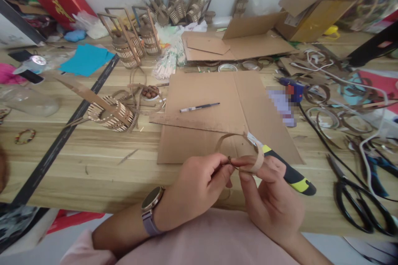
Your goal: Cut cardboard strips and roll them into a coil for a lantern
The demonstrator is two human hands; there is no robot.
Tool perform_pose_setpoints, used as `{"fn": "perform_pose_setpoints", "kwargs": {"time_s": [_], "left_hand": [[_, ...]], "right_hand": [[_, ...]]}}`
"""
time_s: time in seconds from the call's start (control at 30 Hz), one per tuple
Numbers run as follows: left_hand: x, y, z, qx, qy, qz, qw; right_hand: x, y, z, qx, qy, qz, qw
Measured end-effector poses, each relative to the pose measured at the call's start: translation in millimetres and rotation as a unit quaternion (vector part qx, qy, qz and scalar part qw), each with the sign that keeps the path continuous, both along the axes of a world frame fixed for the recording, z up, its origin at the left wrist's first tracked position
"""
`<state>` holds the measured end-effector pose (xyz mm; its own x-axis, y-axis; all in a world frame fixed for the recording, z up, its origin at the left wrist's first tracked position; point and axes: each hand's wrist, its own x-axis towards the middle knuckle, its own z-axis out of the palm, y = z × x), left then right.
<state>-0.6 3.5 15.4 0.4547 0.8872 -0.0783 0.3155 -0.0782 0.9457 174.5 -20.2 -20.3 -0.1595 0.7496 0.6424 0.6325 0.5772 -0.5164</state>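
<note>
Wooden tabletop (102,190) fills most of my view, full of craft bits. Next biggest, the flat cardboard sheet (205,87), mid-table just beyond my hands. Long black straightedge (66,128) runs diag. on my L side, well apart from the grip. Black-handled scissors (354,194) lie to my R, handles toward me.

My L hand (203,178), watch (152,198) on the wrist, comes in from L; thumb + index pressed tog. at the tips on the near end of a curled tan strip (259,159). My R hand (273,198) meets it, thumb below & fingers above, pinching the same strip just beside the L tips. So the strip's held btwn both hands, low & near my body, its slack arching up beyond the fingertips in an open loop & curving back down over my R fingers.

Black-yellow utility knife (289,169) runs behind R hand, blade toward the cardboard; can't tell if it's on the table or tucked in my fingers. Slatted basket (105,122) w/ a tall strip across it sits tilted, off L. Smaller still: the pen (200,107), on the cardboard past the loop.
</note>
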Motion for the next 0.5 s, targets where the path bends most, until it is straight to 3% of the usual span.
{"fn": "perform_pose_setpoints", "kwargs": {"time_s": [0.2,0.33,0.43,0.5], "left_hand": [[-2,-1,0.0,0.016,0.013,-0.009,1.000],[-4,0,-3.3,-0.023,-0.019,-0.021,0.999],[-6,1,-7.6,-0.038,-0.028,-0.014,0.999],[-9,3,-11.5,-0.059,-0.035,0.000,0.998]], "right_hand": [[-6,-4,-7.1,-0.092,0.151,-0.017,0.984],[-5,11,-4.9,-0.210,0.313,0.000,0.926],[11,31,-0.7,-0.226,0.432,0.002,0.873],[27,42,3.4,-0.238,0.445,0.001,0.863]]}}
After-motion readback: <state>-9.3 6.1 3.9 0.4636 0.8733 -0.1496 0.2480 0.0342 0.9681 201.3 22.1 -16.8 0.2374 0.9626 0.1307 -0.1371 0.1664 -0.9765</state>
